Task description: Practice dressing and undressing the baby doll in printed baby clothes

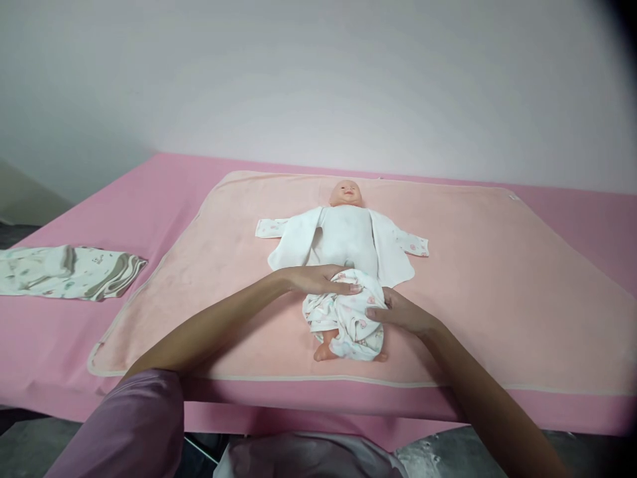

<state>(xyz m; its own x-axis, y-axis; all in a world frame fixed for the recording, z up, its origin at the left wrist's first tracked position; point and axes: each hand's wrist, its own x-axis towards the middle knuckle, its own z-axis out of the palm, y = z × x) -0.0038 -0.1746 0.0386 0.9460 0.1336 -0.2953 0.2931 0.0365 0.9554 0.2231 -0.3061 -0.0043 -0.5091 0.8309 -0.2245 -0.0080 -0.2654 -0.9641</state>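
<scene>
Lying on a blanket (pixel 497 299) in the head view, a doll (pixel 347 232) is shown, its bunched pants (pixel 355 325) gripped at the waist by the left hand (pixel 318 279) and at the side by the right hand (pixel 404 314), fingers (pixel 346 288) of both partly closed.

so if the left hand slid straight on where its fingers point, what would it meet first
Most likely the bunched printed cloth, which the left hand touches; perhaps the right hand after that, though depth is unclear.

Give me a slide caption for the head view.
Left hand and right hand holding printed cloth around the legs of a doll on a peach blanket.
</scene>
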